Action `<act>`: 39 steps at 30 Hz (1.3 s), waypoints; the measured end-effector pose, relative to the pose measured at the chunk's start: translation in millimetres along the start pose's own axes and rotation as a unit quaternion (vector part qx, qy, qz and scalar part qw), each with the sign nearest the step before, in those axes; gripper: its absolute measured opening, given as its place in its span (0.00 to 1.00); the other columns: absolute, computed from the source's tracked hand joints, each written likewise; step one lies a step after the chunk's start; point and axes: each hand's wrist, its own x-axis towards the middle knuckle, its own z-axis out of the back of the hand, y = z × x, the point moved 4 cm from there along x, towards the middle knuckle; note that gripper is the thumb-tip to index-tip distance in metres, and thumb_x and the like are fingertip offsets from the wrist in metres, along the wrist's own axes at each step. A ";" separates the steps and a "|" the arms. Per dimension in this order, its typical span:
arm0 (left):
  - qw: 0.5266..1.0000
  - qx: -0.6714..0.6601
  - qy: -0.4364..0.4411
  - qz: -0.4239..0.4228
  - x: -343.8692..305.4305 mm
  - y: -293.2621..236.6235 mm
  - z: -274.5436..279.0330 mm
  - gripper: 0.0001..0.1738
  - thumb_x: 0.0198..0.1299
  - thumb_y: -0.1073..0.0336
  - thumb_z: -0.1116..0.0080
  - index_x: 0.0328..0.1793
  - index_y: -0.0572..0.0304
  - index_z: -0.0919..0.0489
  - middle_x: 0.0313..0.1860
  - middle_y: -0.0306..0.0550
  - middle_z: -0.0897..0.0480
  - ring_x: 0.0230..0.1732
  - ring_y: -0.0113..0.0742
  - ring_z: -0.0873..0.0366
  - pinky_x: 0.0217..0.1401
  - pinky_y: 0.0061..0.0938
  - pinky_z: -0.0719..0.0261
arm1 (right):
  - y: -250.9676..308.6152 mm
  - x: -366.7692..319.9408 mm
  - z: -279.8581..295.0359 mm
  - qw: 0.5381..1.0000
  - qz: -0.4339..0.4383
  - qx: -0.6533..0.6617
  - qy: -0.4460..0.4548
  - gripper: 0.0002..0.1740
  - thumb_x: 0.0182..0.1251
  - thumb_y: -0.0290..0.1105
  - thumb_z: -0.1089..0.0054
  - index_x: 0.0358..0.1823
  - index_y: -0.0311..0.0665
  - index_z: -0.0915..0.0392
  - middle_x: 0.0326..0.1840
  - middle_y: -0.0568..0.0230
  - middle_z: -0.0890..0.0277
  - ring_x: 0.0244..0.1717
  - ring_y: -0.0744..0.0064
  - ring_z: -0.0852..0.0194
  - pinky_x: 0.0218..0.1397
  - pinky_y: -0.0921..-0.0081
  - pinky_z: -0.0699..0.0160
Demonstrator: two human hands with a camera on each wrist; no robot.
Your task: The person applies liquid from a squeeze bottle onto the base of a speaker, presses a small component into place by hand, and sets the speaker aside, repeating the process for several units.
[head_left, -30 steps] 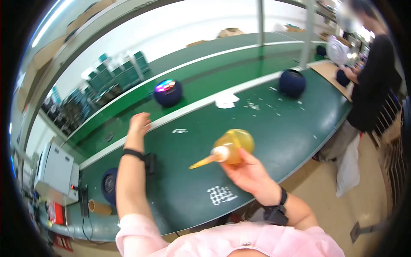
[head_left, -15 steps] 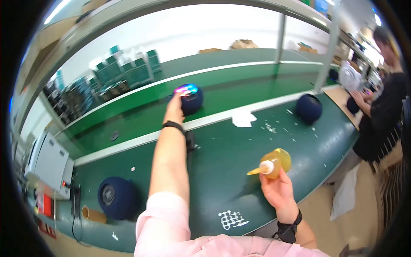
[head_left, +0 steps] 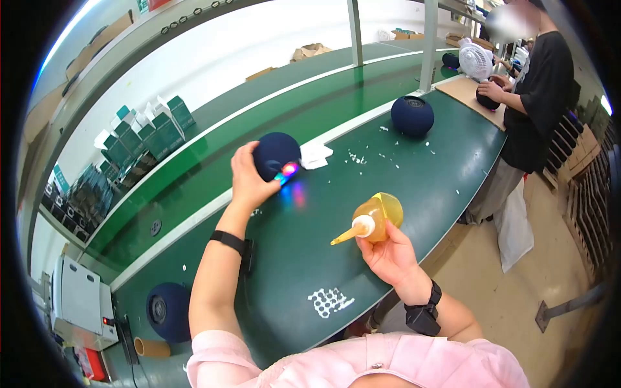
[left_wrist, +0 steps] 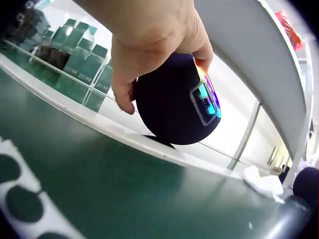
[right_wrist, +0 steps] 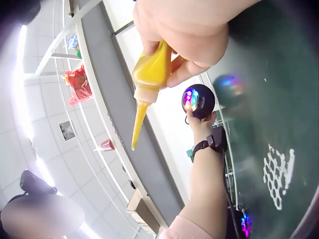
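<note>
My left hand (head_left: 249, 181) grips a dark blue round speaker (head_left: 279, 150) above the bench's back rail, thumb near its glowing multicoloured panel (head_left: 287, 171). The panel faces the bench, and coloured light reflects off the surface below. In the left wrist view, fingers and thumb wrap the speaker (left_wrist: 167, 104) from above, with the lit panel on its side. My right hand (head_left: 396, 260) holds a yellow squeeze bottle (head_left: 381, 213) over the bench. Its long tapered nozzle (right_wrist: 139, 124) points left in the head view; fingers hide part of the bottle in the right wrist view.
One more blue speaker (head_left: 169, 312) sits at left beside a cardboard tube (head_left: 152, 347), another (head_left: 413, 116) at back right. Perforated white sheet scrap (head_left: 330, 302), white paper (head_left: 315, 155) and small bits lie on the green bench (head_left: 291, 258). A person (head_left: 540, 90) works at the far right.
My left hand has reached to the lit speaker on the back strip, gripped it and tilted its glowing panel downward over the bench. The right hand keeps holding the bottle.
</note>
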 end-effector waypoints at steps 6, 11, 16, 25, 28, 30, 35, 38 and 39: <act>0.978 0.082 0.093 -0.171 -56.2 -74.3 24.5 0.41 0.26 0.70 0.33 0.56 0.46 0.30 0.58 0.52 0.34 0.61 0.51 0.37 0.60 0.47 0.39 | -31.5 -40.1 -8.9 0.996 -0.083 0.010 0.014 0.20 0.67 0.38 0.51 0.58 0.39 0.34 0.58 0.57 0.32 0.58 0.57 0.31 0.55 0.63 0.21; 0.943 0.137 0.135 -0.271 -80.4 -100.3 39.9 0.42 0.22 0.69 0.30 0.55 0.45 0.29 0.57 0.50 0.34 0.60 0.51 0.36 0.61 0.48 0.40 | -23.3 -66.5 -15.0 0.998 -0.069 0.001 0.008 0.20 0.68 0.39 0.51 0.58 0.39 0.33 0.58 0.58 0.31 0.58 0.58 0.31 0.53 0.62 0.20; 0.944 0.061 0.206 -0.250 -61.1 -145.9 57.5 0.28 0.36 0.68 0.36 0.51 0.48 0.24 0.55 0.50 0.31 0.61 0.51 0.37 0.62 0.49 0.43 | -12.2 -92.4 -20.2 0.997 -0.055 0.012 0.051 0.20 0.69 0.37 0.52 0.60 0.39 0.36 0.59 0.58 0.32 0.58 0.61 0.31 0.57 0.62 0.23; 0.777 -0.591 0.208 -0.064 8.8 -238.2 34.5 0.37 0.57 0.73 0.48 0.74 0.50 0.46 0.74 0.44 0.46 0.72 0.42 0.47 0.65 0.37 0.38 | -7.8 -116.8 0.7 0.999 -0.036 0.014 0.010 0.21 0.68 0.38 0.53 0.59 0.39 0.36 0.58 0.57 0.32 0.57 0.58 0.31 0.56 0.64 0.22; 0.771 -0.585 -0.184 -0.169 8.6 -213.0 137.0 0.30 0.59 0.70 0.57 0.70 0.60 0.44 0.67 0.55 0.37 0.67 0.51 0.38 0.63 0.49 0.33 | 11.3 -120.2 5.9 1.000 0.010 0.021 0.007 0.20 0.68 0.38 0.54 0.59 0.40 0.34 0.58 0.56 0.32 0.56 0.58 0.30 0.55 0.64 0.21; 0.790 -0.437 -0.386 -0.190 -23.9 -171.6 199.4 0.26 0.60 0.68 0.59 0.66 0.62 0.40 0.61 0.57 0.31 0.66 0.50 0.38 0.63 0.55 0.36 | 21.3 -120.0 5.9 0.999 0.020 0.024 0.018 0.20 0.69 0.39 0.54 0.58 0.40 0.33 0.57 0.56 0.31 0.55 0.58 0.29 0.54 0.64 0.21; 0.714 -0.223 -0.658 -0.090 -108.4 -116.6 294.1 0.17 0.57 0.69 0.49 0.53 0.60 0.33 0.51 0.46 0.29 0.53 0.37 0.31 0.49 0.43 0.30 | 31.3 -103.2 6.4 0.997 0.037 0.047 0.046 0.19 0.69 0.40 0.55 0.57 0.39 0.31 0.55 0.58 0.29 0.54 0.58 0.28 0.51 0.65 0.19; 0.815 -0.274 -0.497 0.121 -129.0 -69.1 281.4 0.12 0.58 0.70 0.48 0.49 0.59 0.30 0.47 0.42 0.27 0.48 0.31 0.30 0.46 0.33 0.30 | 17.6 -92.0 5.3 0.998 0.012 0.023 0.054 0.19 0.69 0.40 0.56 0.56 0.40 0.31 0.56 0.59 0.29 0.55 0.58 0.28 0.51 0.64 0.19; 0.842 -0.278 -0.430 0.169 -132.2 -60.7 268.4 0.11 0.58 0.70 0.48 0.47 0.59 0.28 0.45 0.40 0.26 0.46 0.29 0.30 0.45 0.28 0.30 | 12.8 -89.8 4.4 0.998 0.006 0.005 0.060 0.18 0.69 0.39 0.56 0.56 0.40 0.31 0.56 0.59 0.29 0.55 0.58 0.28 0.50 0.62 0.19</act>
